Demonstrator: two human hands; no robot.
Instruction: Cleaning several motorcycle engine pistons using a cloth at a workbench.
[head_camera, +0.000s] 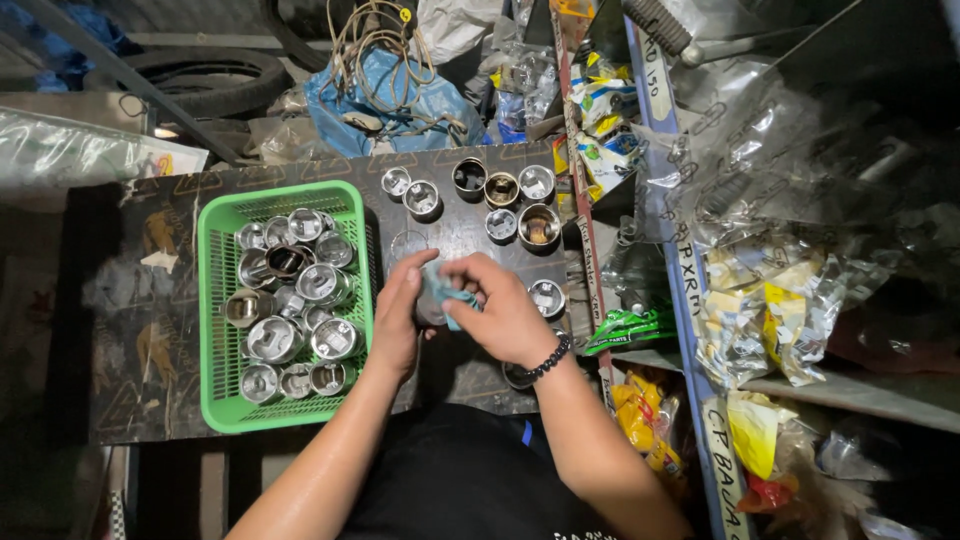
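Bare forearms, a black beaded bracelet (549, 357) on the right wrist, dark clothing.

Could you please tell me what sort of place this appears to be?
Probably a motorcycle parts or repair shop: metal pistons fill a green basket, bagged spares crowd the shelves, and a tyre lies behind the worktable.

held part: mostly covered by left hand (400, 315) and right hand (505, 315), kind can't tell
blue cloth (443, 290): only a corner shows between the fingers
ring under right wrist: dark round piece (518, 377) half hidden by the bracelet
green basket (225, 300) pistons: lower layer buried, count unclear
shelf bags (780, 300): contents blurred by glare
forearms: cut off at bottom edge
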